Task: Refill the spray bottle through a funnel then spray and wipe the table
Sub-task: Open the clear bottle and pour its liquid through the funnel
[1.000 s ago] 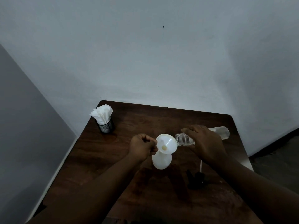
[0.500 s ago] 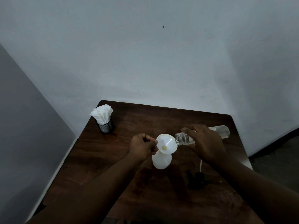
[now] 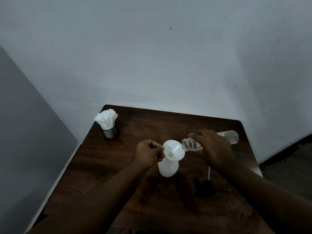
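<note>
Spray bottle [image 3: 168, 168]: stands upright near the middle of the dark wooden surface [image 3: 152, 125], white, with its top off.

Funnel [image 3: 173, 150]: sits in the spray bottle's neck, white, bowl tipped a little toward the camera, with a yellowish spot at the throat.

Left hand [image 3: 148, 155]: enters from the lower left, just beside the funnel. Left fingers [image 3: 159, 149]: curled, pinching the funnel's left rim.

Right hand [image 3: 214, 151]: enters from the lower right and grips the clear bottle [image 3: 190, 144]. Right fingers [image 3: 195, 134]: wrapped over the bottle's middle, hiding most of it.

Clear bottle: hangs almost level above the surface, open threaded mouth at the funnel's right rim, base pointing toward the far right corner. Holds some clear liquid. Cannot tell whether the mouth touches the rim or whether anything runs out.

Spray head [image 3: 204, 186]: lies on the surface to the near right of the spray bottle, black and hard to make out in the dim light. Dip tube [image 3: 209, 173]: pale, runs from the head up under the right wrist.

Mesh holder [image 3: 110, 132]: stands at the far left corner, black, packed with white napkins [image 3: 106, 119], well apart from both hands.

Wall [image 3: 152, 56]: pale, rises right behind the surface.
</note>
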Demonstrator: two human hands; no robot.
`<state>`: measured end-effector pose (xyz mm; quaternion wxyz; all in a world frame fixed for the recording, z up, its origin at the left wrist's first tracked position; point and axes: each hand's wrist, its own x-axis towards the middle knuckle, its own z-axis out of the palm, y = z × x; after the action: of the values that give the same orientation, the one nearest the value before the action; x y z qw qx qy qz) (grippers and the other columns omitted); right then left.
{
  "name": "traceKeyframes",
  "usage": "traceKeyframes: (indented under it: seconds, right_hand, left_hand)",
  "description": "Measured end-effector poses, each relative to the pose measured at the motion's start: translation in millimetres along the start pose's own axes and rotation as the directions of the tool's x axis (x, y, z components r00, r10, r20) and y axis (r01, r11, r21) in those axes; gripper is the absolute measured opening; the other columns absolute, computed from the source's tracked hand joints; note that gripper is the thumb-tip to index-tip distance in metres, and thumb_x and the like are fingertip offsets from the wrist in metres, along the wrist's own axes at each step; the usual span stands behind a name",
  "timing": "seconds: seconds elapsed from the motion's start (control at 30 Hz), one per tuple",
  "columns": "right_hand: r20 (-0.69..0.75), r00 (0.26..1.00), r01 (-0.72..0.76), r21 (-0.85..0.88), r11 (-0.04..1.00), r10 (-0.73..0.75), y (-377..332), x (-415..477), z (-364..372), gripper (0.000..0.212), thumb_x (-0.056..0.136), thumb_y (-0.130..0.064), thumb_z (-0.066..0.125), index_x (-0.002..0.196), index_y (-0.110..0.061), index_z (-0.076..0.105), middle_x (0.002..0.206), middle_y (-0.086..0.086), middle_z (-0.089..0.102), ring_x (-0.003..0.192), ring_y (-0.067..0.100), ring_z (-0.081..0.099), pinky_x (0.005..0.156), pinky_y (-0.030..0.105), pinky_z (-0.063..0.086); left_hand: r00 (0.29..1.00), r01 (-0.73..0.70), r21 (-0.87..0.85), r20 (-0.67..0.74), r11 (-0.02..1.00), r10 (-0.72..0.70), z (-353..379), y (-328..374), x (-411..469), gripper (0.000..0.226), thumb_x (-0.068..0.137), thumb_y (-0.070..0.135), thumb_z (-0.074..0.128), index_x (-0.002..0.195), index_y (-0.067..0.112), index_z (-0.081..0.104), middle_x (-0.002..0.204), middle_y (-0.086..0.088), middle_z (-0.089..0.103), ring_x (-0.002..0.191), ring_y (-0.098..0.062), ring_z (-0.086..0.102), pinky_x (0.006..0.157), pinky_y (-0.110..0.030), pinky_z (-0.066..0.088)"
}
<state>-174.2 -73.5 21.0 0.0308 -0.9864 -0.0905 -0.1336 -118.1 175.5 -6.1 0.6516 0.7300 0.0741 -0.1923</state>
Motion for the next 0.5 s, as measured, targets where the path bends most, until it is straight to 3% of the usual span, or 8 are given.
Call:
traceKeyframes:
  seconds: [0.5]
  right_hand:
    - [0.013,1.000,0.001,-0.010,1.000,-0.001,-2.1,1.0,-1.6,0.046,0.078,-0.033,0.075,0.123,-0.028,0.064,0.109,-0.003,0.064,0.099,0.022,0.062,0.068,0.034,0.050]
  left_hand:
    - [1.000,-0.009,-0.001,0.010,1.000,0.009,-0.2,-1.4,2.0,0.010,0.090,0.001,0.071,0.093,-0.007,0.066,0.073,-0.017,0.073,0.064,-0.025,0.072,0.061,-0.036,0.062]
